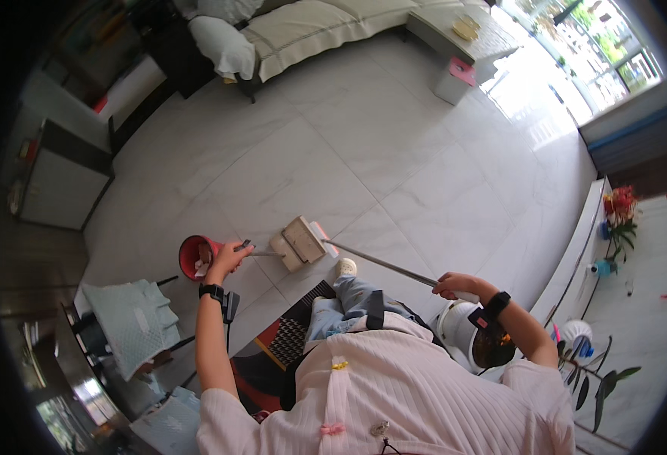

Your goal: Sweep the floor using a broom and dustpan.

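Observation:
My left hand grips the end of a dustpan's thin handle. The beige long-handled dustpan is at floor level in front of my feet. Beside that hand, to its left, stands a red waste bin with crumpled paper and other scraps in it. The fingers of my right hand are wrapped around the upper end of a broom's metal handle, which slants away to the left. Its broom head, white and orange, is at the right edge of the dustpan and partly hidden behind it.
Chairs with pale quilted covers stand on the left near a patterned mat. At right are a white round container and a low cabinet with plants. A sofa and coffee table are at the back.

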A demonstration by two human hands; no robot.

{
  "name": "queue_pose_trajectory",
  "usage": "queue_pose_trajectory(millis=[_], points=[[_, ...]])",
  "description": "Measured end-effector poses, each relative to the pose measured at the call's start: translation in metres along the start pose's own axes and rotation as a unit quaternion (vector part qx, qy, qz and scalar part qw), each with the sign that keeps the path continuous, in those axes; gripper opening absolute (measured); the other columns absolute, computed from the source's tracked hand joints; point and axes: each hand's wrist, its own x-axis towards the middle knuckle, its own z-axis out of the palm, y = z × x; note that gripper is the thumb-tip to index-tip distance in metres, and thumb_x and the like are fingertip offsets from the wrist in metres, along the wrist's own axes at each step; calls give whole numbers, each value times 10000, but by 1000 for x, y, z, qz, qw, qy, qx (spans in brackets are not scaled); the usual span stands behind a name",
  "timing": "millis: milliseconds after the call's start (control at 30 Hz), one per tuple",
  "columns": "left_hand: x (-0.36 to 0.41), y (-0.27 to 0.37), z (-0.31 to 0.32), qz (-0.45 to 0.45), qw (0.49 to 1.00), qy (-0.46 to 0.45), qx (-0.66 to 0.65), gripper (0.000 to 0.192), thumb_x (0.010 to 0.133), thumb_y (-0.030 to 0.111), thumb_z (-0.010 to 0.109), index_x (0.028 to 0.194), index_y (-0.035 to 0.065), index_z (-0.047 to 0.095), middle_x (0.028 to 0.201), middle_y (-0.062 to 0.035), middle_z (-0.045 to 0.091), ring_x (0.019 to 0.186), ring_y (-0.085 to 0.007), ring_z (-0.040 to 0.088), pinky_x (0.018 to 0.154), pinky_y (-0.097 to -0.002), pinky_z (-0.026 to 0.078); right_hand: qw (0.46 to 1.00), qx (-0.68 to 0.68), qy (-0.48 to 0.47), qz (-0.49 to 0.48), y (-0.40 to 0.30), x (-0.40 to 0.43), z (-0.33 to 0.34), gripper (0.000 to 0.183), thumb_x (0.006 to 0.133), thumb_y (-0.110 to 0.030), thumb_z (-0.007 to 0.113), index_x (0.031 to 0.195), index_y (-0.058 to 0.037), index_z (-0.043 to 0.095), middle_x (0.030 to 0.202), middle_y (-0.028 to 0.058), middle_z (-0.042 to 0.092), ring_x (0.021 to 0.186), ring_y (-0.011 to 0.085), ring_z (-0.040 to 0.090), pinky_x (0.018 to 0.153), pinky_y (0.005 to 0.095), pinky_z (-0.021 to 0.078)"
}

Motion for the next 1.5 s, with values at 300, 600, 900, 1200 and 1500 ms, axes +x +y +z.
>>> queue_pose_trajectory(millis=[300, 600, 900, 1200, 1500], points=[[-172, -113, 70, -61, 943, 123, -303, 355, 832, 298, 599, 1039, 15, 545, 533, -2, 452, 383, -77, 400, 367, -245, 332, 985, 162, -57, -2, -39, 86, -73, 121, 826, -151, 554, 806, -32, 546, 572, -15, 481, 475, 81, 462, 412, 209, 374], [-384, -279, 221, -157, 743, 423, -495, 275, 853, 234, 576, 1054, 48, 553, 575, 1, 477, 470, -84, 449, 430, -235, 348, 868, -406, 60, -278, -73, 162, -2, 120, 693, 51, 527, 773, -37, 545, 673, 56, 535, 612, 133, 525, 500, 267, 454], [-426, -196, 387, -380, 845, 288, -244, 296, 874, 303, 516, 1016, 59, 607, 780, -13, 600, 697, -170, 583, 629, -325, 472, 874, -452, -26, -179, -42, 170, 26, 252, 582, 74, 650, 779, -61, 569, 738, 29, 561, 683, 137, 547, 581, 308, 495], [-331, -176, 387, -134, 285, 177, -933, 319, 864, 332, 519, 1040, 80, 605, 903, -33, 625, 867, -177, 588, 770, -321, 466, 808, -501, -110, -289, -64, 146, 58, 241, 614, 23, 657, 803, -90, 558, 752, 14, 570, 678, 121, 542, 608, 285, 486], [-310, -263, 389, 186, 447, 110, -868, 219, 863, 284, 421, 781, 90, 483, 711, -13, 473, 682, -116, 475, 650, -221, 390, 783, -517, -116, -326, -69, 142, 72, 275, 597, -38, 692, 824, -92, 546, 762, 26, 583, 693, 130, 551, 639, 277, 488]])
